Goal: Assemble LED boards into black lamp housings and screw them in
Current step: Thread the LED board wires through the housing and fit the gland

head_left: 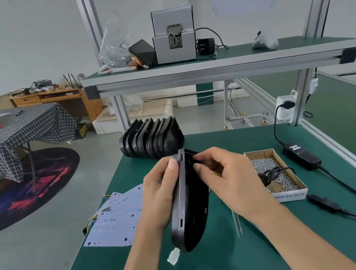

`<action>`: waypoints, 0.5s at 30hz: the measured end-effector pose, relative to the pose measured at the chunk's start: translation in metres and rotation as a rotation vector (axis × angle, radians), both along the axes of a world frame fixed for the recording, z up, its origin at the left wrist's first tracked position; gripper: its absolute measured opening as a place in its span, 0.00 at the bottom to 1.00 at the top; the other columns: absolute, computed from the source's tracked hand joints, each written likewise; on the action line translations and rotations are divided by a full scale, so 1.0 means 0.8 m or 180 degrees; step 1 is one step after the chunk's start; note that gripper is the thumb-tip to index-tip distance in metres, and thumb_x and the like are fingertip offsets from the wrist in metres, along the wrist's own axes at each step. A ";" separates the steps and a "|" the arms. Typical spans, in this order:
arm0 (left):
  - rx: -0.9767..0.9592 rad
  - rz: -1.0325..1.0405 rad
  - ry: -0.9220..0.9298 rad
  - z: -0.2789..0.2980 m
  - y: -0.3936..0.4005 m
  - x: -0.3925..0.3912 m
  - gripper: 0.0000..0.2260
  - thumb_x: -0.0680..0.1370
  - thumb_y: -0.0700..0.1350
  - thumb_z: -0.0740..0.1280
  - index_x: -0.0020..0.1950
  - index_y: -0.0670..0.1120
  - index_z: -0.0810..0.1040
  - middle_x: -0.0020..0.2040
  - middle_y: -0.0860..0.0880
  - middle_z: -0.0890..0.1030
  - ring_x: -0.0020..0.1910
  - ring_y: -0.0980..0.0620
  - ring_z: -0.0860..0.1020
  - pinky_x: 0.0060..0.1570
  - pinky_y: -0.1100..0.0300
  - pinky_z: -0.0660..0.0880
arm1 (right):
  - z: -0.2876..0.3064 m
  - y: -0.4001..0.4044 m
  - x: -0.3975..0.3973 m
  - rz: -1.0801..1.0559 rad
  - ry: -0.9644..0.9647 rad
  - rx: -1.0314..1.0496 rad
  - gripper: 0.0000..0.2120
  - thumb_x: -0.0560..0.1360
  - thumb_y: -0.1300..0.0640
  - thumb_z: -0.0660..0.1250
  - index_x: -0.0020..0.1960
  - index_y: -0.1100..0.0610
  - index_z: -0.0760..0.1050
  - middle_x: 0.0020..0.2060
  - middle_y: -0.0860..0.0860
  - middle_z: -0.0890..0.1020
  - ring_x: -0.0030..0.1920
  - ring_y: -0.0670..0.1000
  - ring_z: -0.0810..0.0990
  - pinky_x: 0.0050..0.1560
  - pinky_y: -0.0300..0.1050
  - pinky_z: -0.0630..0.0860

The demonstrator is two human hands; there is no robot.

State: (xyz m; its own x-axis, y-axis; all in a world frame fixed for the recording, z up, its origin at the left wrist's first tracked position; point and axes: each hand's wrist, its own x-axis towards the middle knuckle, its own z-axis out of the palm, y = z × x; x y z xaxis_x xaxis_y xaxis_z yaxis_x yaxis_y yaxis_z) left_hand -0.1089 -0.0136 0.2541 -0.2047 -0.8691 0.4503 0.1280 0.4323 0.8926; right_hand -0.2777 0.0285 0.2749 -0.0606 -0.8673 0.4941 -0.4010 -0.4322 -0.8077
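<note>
I am looking down at a green worktable with both of my bare hands raised over its middle, holding one black lamp housing between them. The housing is turned on edge, so I see its narrow rim rather than its open face. Its long axis runs away from me: the rounded end points down toward my body, near the table's front, and the squarer end points up and away, toward the back of the table. A small white connector hangs just below the rounded end.

My left hand grips the housing from the left side, thumb pressed along the upper rim and fingers wrapped behind it. My right hand is curled at the housing's upper right edge, fingertips pinching at it near the top; what exactly they pinch is hidden.

Behind my hands, at the table's far edge, a row of more black housings stands on edge, packed side by side. To the left lie several flat white LED boards with coloured wires at their left ends. To the right sits an open cardboard box of silver screws, and beyond it a black power adapter with its cable trailing toward me.
</note>
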 end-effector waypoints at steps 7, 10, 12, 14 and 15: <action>-0.0163 -0.0243 -0.0690 0.018 -0.002 0.021 0.18 0.77 0.59 0.67 0.57 0.46 0.82 0.45 0.52 0.85 0.44 0.56 0.80 0.46 0.65 0.74 | 0.001 0.002 0.000 0.0174 -0.0432 0.0053 0.08 0.80 0.56 0.73 0.57 0.45 0.82 0.45 0.42 0.87 0.47 0.45 0.86 0.48 0.34 0.79; -0.0045 -0.0425 -0.0723 0.024 -0.004 0.028 0.21 0.76 0.59 0.69 0.58 0.43 0.81 0.47 0.48 0.85 0.46 0.54 0.81 0.47 0.63 0.75 | 0.003 0.004 0.003 0.0176 -0.0598 0.0058 0.12 0.79 0.54 0.74 0.57 0.41 0.76 0.40 0.46 0.85 0.41 0.46 0.83 0.43 0.38 0.78; -0.0001 -0.0502 -0.0576 0.023 -0.004 0.030 0.23 0.78 0.58 0.67 0.60 0.40 0.80 0.49 0.45 0.84 0.49 0.50 0.80 0.50 0.56 0.77 | 0.004 0.005 0.005 0.0109 -0.0480 -0.0091 0.08 0.79 0.54 0.75 0.54 0.44 0.79 0.41 0.45 0.86 0.42 0.47 0.84 0.44 0.38 0.79; 0.0036 -0.0534 -0.0452 0.020 -0.002 0.030 0.25 0.80 0.59 0.64 0.61 0.38 0.80 0.48 0.45 0.81 0.48 0.48 0.78 0.49 0.55 0.75 | 0.006 0.007 0.009 0.0054 -0.0334 -0.0241 0.05 0.78 0.56 0.75 0.51 0.47 0.82 0.43 0.42 0.87 0.44 0.47 0.86 0.46 0.34 0.78; 0.0081 -0.0550 -0.0413 0.019 -0.001 0.030 0.25 0.80 0.60 0.63 0.61 0.39 0.80 0.48 0.45 0.80 0.47 0.48 0.77 0.48 0.55 0.74 | 0.007 0.008 0.011 0.0047 -0.0264 -0.0288 0.05 0.78 0.57 0.75 0.51 0.48 0.83 0.43 0.40 0.87 0.44 0.46 0.86 0.45 0.32 0.77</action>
State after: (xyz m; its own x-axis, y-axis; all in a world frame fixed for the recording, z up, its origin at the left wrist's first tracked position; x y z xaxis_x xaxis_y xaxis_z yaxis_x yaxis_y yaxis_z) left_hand -0.0849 -0.0142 0.2691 -0.4066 -0.8268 0.3887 0.0815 0.3909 0.9168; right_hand -0.2692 0.0349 0.2804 -0.0919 -0.8204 0.5643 -0.3275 -0.5103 -0.7952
